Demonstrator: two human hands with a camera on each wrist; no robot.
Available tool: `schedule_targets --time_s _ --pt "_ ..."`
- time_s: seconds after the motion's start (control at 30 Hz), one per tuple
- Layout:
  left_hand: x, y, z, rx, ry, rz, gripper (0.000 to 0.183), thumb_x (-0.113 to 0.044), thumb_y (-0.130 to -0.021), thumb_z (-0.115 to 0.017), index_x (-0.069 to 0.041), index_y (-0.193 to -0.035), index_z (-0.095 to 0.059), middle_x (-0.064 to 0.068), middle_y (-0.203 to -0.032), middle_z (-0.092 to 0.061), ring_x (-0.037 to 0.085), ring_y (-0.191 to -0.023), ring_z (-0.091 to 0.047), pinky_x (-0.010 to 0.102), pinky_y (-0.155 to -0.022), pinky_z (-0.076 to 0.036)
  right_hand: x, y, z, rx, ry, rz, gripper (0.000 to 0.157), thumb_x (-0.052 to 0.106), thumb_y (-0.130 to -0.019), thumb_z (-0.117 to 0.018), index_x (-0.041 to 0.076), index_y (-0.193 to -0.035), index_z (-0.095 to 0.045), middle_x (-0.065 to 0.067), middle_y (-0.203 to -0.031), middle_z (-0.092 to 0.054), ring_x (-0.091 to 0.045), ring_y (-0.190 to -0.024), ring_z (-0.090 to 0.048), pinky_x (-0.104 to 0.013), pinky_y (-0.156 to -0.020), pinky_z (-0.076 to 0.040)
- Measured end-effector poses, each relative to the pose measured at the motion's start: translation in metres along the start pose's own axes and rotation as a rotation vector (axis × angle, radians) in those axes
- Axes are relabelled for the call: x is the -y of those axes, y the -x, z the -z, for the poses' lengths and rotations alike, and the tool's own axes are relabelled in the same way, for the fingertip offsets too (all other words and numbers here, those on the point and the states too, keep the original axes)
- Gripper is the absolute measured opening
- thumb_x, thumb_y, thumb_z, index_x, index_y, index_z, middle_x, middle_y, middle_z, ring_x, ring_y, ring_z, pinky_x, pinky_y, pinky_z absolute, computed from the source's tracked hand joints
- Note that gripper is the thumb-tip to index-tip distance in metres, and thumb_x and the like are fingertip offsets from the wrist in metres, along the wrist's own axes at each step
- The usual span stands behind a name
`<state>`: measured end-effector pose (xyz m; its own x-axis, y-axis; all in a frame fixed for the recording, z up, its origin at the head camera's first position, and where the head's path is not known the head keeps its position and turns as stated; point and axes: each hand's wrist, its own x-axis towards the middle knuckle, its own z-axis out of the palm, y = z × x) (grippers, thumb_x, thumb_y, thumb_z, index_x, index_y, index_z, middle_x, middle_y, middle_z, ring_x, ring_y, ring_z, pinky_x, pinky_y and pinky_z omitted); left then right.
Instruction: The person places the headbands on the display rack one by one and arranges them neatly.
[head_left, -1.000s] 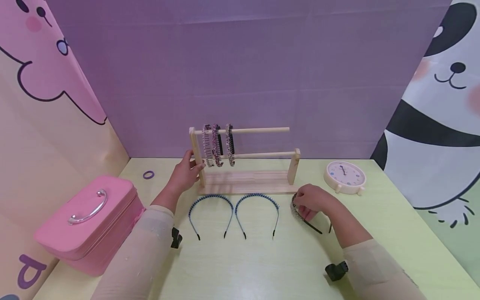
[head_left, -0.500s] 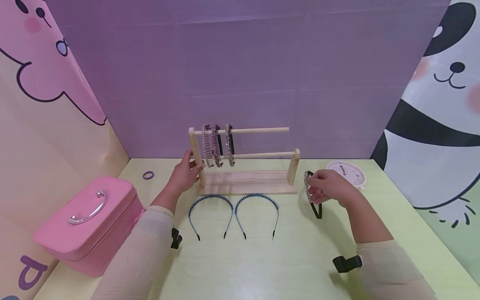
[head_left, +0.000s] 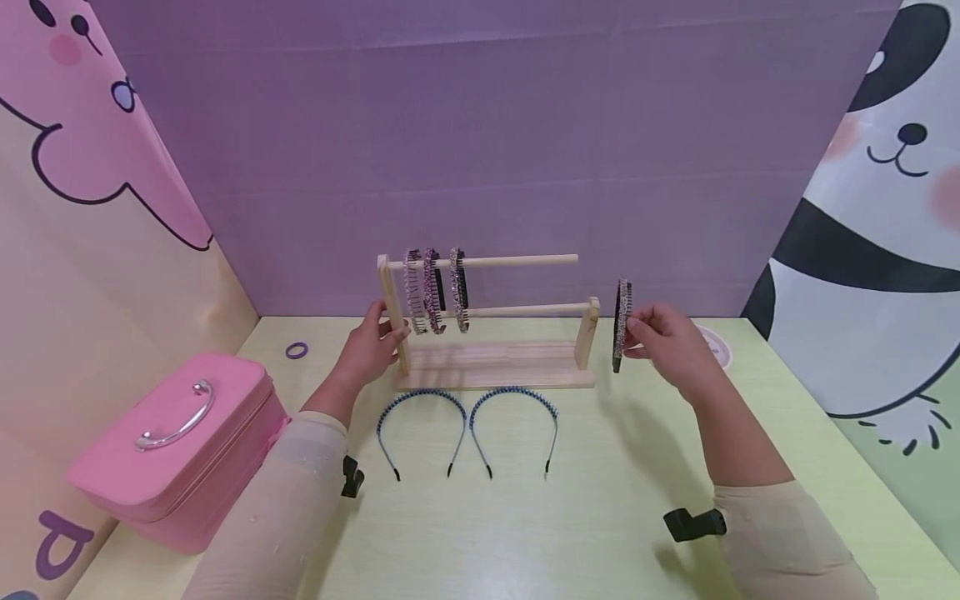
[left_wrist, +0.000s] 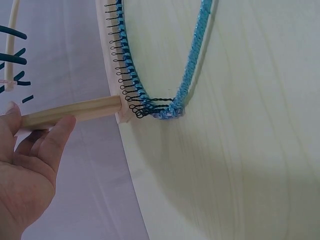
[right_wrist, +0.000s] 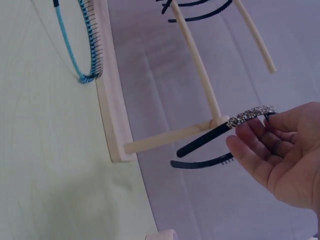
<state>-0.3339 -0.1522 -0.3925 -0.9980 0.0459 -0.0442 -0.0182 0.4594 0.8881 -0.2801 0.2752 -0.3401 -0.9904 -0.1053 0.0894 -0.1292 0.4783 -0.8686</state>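
Note:
A black headband with glittery stones (head_left: 622, 325) is pinched by my right hand (head_left: 663, 346), held upright in the air just right of the wooden rack (head_left: 495, 367). In the right wrist view the headband's dark ends (right_wrist: 202, 141) point toward the rack's short post. My left hand (head_left: 370, 348) grips the rack's tall left post (left_wrist: 75, 112) between thumb and fingers. Several sparkly headbands (head_left: 433, 292) hang over the upper bar (head_left: 525, 261) at its left part. In front of the base, two blue headbands (head_left: 422, 392) lie side by side on the table.
A pink case (head_left: 176, 442) with a silver handle stands at the left. Near the back left lies a purple ring (head_left: 297, 350). The round pink clock (head_left: 716, 346) is mostly hidden behind my right hand. A purple cloth wall (head_left: 480, 150) rises behind the table.
My right hand has lifted the black headband off the table, moving it up and back, and turned it upright beside the rack. The left hand stays on the post.

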Motion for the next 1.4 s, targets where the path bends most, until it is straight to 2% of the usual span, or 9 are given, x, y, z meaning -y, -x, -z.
schedule_targets --time_s 0.07,0.2,0.33,0.5,0.7,0.8,0.97,1.13,1.4 --pt "0.0 0.0 0.0 -0.001 -0.002 -0.007 0.059 -0.027 -0.103 -0.052 -0.034 -0.152 -0.02 0.009 -0.158 -0.035 0.034 -0.14 -0.042 0.05 -0.1 -0.05 0.005 0.001 -0.002 -0.046 -0.016 0.034 0.027 0.022 -0.106 -0.043 -0.002 -0.118 -0.046 -0.019 -0.113 -0.058 -0.015 -0.095 -0.064 -0.024 -0.079 -0.06" --pt "0.001 0.0 0.0 -0.003 -0.011 -0.021 0.057 -0.027 -0.103 -0.051 -0.033 -0.152 -0.021 0.011 -0.155 -0.039 0.033 -0.138 -0.044 0.049 -0.099 -0.052 0.015 0.003 -0.005 -0.12 -0.079 0.143 0.026 0.018 -0.106 -0.044 -0.005 -0.118 -0.045 -0.017 -0.11 -0.058 -0.012 -0.092 -0.064 -0.023 -0.078 -0.06" --pt "0.0 0.001 -0.001 -0.005 -0.015 -0.025 0.056 -0.027 -0.104 -0.05 -0.032 -0.151 -0.022 0.012 -0.154 -0.041 0.033 -0.137 -0.045 0.049 -0.098 -0.053 0.026 0.005 -0.007 -0.157 -0.109 0.25 0.026 0.015 -0.105 -0.044 -0.007 -0.119 -0.046 -0.017 -0.108 -0.059 -0.009 -0.091 -0.066 -0.021 -0.08 -0.059" --pt "-0.002 0.001 -0.001 -0.005 -0.009 -0.031 0.056 -0.025 -0.104 -0.049 -0.03 -0.152 -0.021 0.012 -0.154 -0.04 0.034 -0.138 -0.045 0.049 -0.098 -0.053 0.04 0.004 -0.01 -0.201 -0.135 0.329 0.023 0.013 -0.104 -0.046 -0.006 -0.117 -0.048 -0.014 -0.108 -0.061 -0.009 -0.09 -0.067 -0.018 -0.082 -0.058" --pt "-0.002 0.0 -0.001 -0.001 -0.01 -0.024 0.056 -0.027 -0.104 -0.05 -0.032 -0.152 -0.021 0.012 -0.154 -0.04 0.034 -0.137 -0.045 0.049 -0.098 -0.053 0.052 0.001 -0.021 -0.237 -0.183 0.437 0.02 0.008 -0.102 -0.049 -0.009 -0.113 -0.051 -0.004 -0.101 -0.062 -0.006 -0.09 -0.065 -0.018 -0.082 -0.058" --pt "-0.002 0.0 -0.001 0.001 -0.014 -0.024 0.056 -0.029 -0.103 -0.05 -0.032 -0.152 -0.021 0.012 -0.154 -0.041 0.034 -0.137 -0.045 0.048 -0.098 -0.053 0.057 -0.001 -0.029 -0.241 -0.18 0.462 0.02 0.009 -0.102 -0.049 -0.009 -0.112 -0.051 0.0 -0.099 -0.061 -0.004 -0.089 -0.065 -0.016 -0.082 -0.057" --pt "-0.002 0.0 -0.001 -0.004 -0.016 -0.03 0.056 -0.029 -0.103 -0.05 -0.031 -0.151 -0.022 0.013 -0.153 -0.042 0.034 -0.136 -0.046 0.048 -0.097 -0.054 0.067 -0.005 -0.043 -0.227 -0.126 0.459 0.021 0.012 -0.103 -0.049 -0.005 -0.115 -0.053 -0.009 -0.104 -0.059 -0.005 -0.093 -0.064 -0.015 -0.084 -0.056" --pt "-0.002 -0.001 -0.002 0.0 -0.01 -0.025 0.056 -0.028 -0.103 -0.051 -0.03 -0.151 -0.023 0.013 -0.155 -0.039 0.034 -0.137 -0.045 0.049 -0.098 -0.053 0.073 -0.009 -0.058 -0.19 -0.098 0.454 0.02 0.014 -0.103 -0.048 -0.001 -0.116 -0.053 -0.013 -0.109 -0.059 -0.01 -0.095 -0.063 -0.018 -0.087 -0.056" --pt "0.0 -0.002 -0.002 0.0 -0.008 -0.03 0.055 -0.027 -0.104 -0.05 -0.03 -0.151 -0.023 0.012 -0.155 -0.039 0.034 -0.138 -0.044 0.049 -0.098 -0.052 0.078 -0.021 -0.083 -0.127 -0.132 0.426 0.021 0.016 -0.103 -0.049 0.0 -0.116 -0.054 -0.017 -0.108 -0.062 -0.022 -0.097 -0.065 -0.024 -0.088 -0.057"
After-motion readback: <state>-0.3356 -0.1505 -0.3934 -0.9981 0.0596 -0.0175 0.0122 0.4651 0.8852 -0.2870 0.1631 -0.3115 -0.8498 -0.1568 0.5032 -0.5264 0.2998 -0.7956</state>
